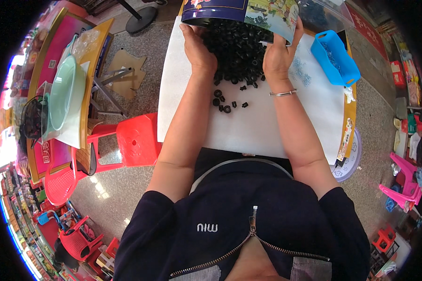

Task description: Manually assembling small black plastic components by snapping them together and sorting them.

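Note:
A dark blue round tin (239, 11) with a printed picture lies tipped toward me at the far edge of the white tabletop (248, 126). Many small black ring-shaped parts (237, 51) spill from its mouth into a heap. My left hand (198, 49) grips the tin's left rim, fingers against the heap. My right hand (279, 51), with a silver bangle at the wrist, grips the right rim. Several loose black parts (225, 103) lie scattered nearer to me between my forearms.
A blue plastic basket (335, 58) stands at the table's right, with small pale blue pieces (300, 72) beside it. A red plastic stool (136, 140) stands left of the table. A side table further left carries a green bowl (63, 91). Pink stools (403, 182) stand at right.

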